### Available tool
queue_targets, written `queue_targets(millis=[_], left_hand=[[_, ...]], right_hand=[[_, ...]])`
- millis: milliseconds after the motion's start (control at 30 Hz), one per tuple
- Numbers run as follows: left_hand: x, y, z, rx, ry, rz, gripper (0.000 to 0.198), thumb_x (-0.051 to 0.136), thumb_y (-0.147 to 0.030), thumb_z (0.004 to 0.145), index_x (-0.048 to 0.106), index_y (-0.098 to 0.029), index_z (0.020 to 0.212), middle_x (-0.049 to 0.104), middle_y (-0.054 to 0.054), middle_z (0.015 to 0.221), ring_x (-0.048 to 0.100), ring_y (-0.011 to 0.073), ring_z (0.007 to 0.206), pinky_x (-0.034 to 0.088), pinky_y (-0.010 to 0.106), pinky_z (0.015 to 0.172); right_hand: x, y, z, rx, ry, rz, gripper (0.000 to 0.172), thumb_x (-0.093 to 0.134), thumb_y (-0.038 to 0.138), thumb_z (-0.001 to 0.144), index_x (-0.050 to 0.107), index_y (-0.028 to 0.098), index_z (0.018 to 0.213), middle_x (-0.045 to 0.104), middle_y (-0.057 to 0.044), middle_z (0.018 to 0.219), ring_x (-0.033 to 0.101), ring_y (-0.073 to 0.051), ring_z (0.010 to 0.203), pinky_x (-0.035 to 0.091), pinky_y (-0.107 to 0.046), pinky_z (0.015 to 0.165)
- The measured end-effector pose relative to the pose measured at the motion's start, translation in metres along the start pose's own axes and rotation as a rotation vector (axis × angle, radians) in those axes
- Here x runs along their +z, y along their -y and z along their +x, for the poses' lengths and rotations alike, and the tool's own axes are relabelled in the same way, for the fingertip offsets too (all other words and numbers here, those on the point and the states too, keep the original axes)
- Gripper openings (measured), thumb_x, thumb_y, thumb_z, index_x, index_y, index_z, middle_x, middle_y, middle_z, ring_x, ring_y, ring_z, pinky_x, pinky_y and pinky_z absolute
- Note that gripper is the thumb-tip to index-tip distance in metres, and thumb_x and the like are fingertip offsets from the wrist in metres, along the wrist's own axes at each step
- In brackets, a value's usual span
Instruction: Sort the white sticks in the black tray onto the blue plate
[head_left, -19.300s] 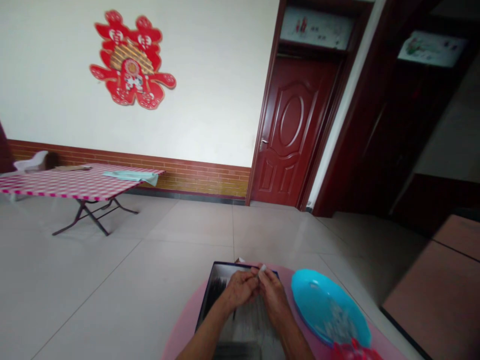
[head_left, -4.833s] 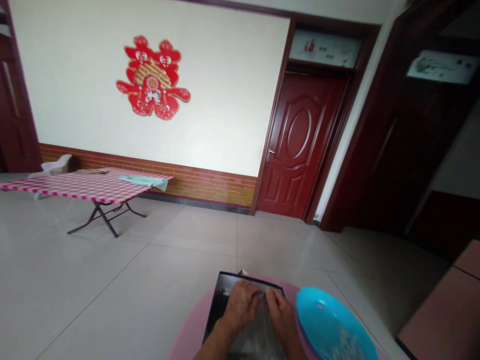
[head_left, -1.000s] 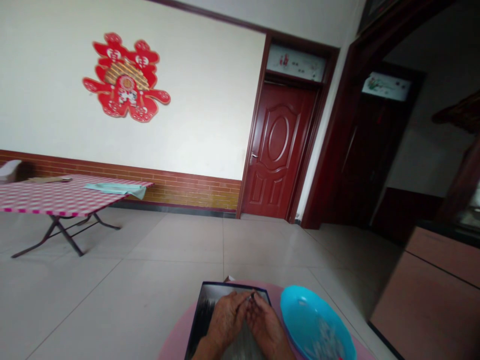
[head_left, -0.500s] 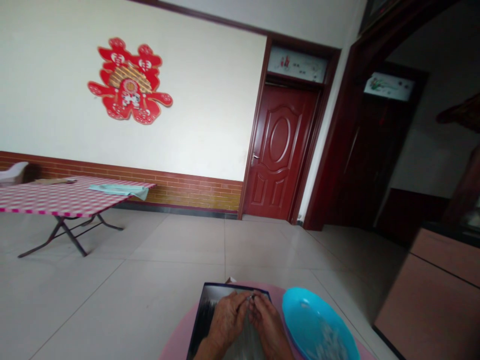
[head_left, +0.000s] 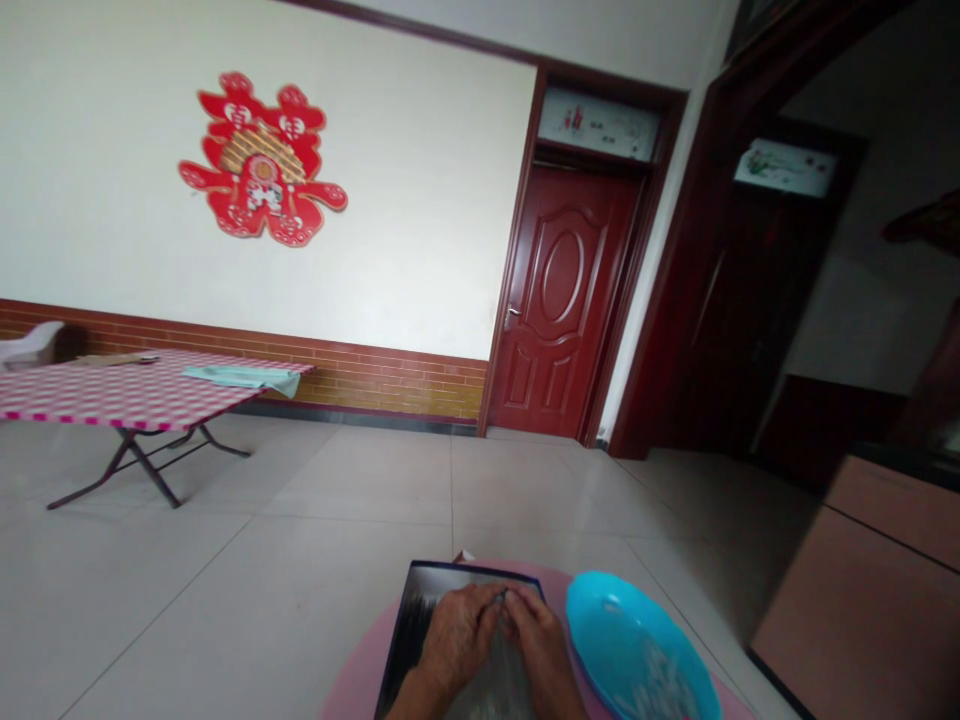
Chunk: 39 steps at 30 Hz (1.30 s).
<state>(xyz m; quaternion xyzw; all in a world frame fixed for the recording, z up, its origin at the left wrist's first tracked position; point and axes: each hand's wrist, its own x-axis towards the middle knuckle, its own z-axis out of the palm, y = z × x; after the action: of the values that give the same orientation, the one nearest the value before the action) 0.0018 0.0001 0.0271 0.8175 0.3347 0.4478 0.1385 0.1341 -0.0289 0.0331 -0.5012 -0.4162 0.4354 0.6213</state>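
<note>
Above a shallow dark-rimmed box [head_left: 424,572], my left hand [head_left: 457,635] and my right hand [head_left: 538,640] meet at the fingertips. Both are closed in a pinch on something small, too tiny and covered to name. Thin dark pieces [head_left: 418,622] lie along the box's left side, and pale, thin strands show between my wrists. Just right of my right hand is a bright blue plastic bowl [head_left: 600,625] with small clear-whitish pieces [head_left: 660,685] in it.
The box and bowl stand on a pink round surface [head_left: 367,660]. Farther left is a folding table with a checked cover [head_left: 150,390] and a light green cloth [head_left: 244,377]. A brownish cabinet [head_left: 862,570] stands at the right; a red door [head_left: 562,300] is in the back wall.
My fingertips have drawn slightly closer together over the box. The whole view has shifted a little; the box and bowl stay in place.
</note>
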Motion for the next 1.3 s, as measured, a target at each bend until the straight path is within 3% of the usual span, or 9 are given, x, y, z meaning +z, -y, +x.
queue_targets(millis=[200,400,633,733,833,900,967,1133,1300], left_hand=[[0.0,-0.001,-0.001,-0.056,0.002,0.091,0.026,0.044,-0.023,0.088,0.068,-0.02,0.079,0.068,0.005,0.072,0.064,0.0178,0.069,0.05,0.027,0.066],[0.002,0.0,0.001,0.013,-0.018,0.095,0.03,0.039,-0.019,0.087,0.066,-0.018,0.075,0.062,0.005,0.068,0.06,0.0164,0.065,0.045,0.025,0.061],[0.002,0.0,0.0,-0.059,0.017,-0.034,0.029,0.041,-0.022,0.087,0.063,-0.018,0.069,0.06,0.005,0.068,0.057,0.0169,0.067,0.041,0.027,0.064],[0.001,0.0,0.005,-0.226,-0.038,-0.303,0.028,0.048,-0.032,0.085,0.063,-0.018,0.066,0.057,0.003,0.061,0.053,0.0147,0.06,0.038,0.025,0.059],[-0.004,-0.002,0.013,-0.576,-0.08,-0.833,0.03,0.056,-0.045,0.078,0.063,-0.016,0.076,0.053,-0.002,0.055,0.044,0.0099,0.045,0.03,0.022,0.044],[-0.008,-0.003,0.018,-0.734,-0.13,-1.162,0.035,0.064,-0.047,0.071,0.062,-0.015,0.085,0.055,-0.002,0.058,0.043,0.0087,0.042,0.028,0.021,0.04],[-0.013,-0.005,0.021,-0.776,-0.183,-1.36,0.038,0.071,-0.043,0.065,0.06,-0.014,0.088,0.058,-0.002,0.061,0.047,0.009,0.044,0.031,0.021,0.039],[-0.016,-0.005,0.021,-0.768,-0.21,-1.439,0.037,0.074,-0.038,0.065,0.061,-0.013,0.088,0.06,-0.002,0.06,0.05,0.009,0.045,0.033,0.02,0.039],[-0.01,0.001,0.017,-0.779,-0.203,-1.27,0.042,0.075,-0.043,0.063,0.062,-0.013,0.088,0.059,-0.003,0.058,0.047,0.0071,0.042,0.031,0.019,0.037]], right_hand=[[-0.004,-0.001,0.003,0.01,-0.038,-0.11,0.035,0.071,0.044,0.061,0.073,0.019,0.086,0.072,-0.007,0.092,0.064,-0.024,0.084,0.05,-0.032,0.074],[-0.008,0.001,0.0,0.004,-0.009,-0.063,0.039,0.071,0.045,0.063,0.072,0.02,0.092,0.07,-0.004,0.086,0.062,-0.02,0.075,0.05,-0.03,0.068],[-0.005,0.005,-0.002,0.003,-0.021,-0.031,0.038,0.072,0.044,0.062,0.07,0.018,0.09,0.07,-0.003,0.084,0.063,-0.021,0.079,0.05,-0.028,0.068],[-0.005,0.006,0.001,0.005,-0.198,0.162,0.038,0.075,0.044,0.057,0.068,0.019,0.084,0.068,0.001,0.072,0.062,-0.017,0.069,0.05,-0.026,0.062],[-0.008,0.007,0.005,0.052,-0.377,0.398,0.041,0.08,0.042,0.047,0.063,0.02,0.076,0.067,0.004,0.067,0.06,-0.013,0.062,0.049,-0.023,0.057],[-0.008,0.007,0.007,0.094,-0.369,0.452,0.044,0.083,0.039,0.041,0.062,0.019,0.075,0.069,0.002,0.069,0.062,-0.013,0.063,0.05,-0.023,0.056],[-0.007,0.005,0.007,0.12,-0.327,0.448,0.045,0.083,0.039,0.041,0.062,0.019,0.075,0.07,0.001,0.072,0.063,-0.014,0.065,0.051,-0.024,0.057],[-0.003,0.0,0.004,0.046,-0.273,0.274,0.039,0.076,0.045,0.053,0.064,0.019,0.08,0.069,0.001,0.07,0.062,-0.015,0.065,0.05,-0.025,0.057],[-0.025,0.026,0.014,-0.129,-0.265,-0.446,0.032,0.052,0.047,0.073,0.068,0.019,0.079,0.07,-0.004,0.071,0.062,-0.019,0.067,0.047,-0.029,0.061]])
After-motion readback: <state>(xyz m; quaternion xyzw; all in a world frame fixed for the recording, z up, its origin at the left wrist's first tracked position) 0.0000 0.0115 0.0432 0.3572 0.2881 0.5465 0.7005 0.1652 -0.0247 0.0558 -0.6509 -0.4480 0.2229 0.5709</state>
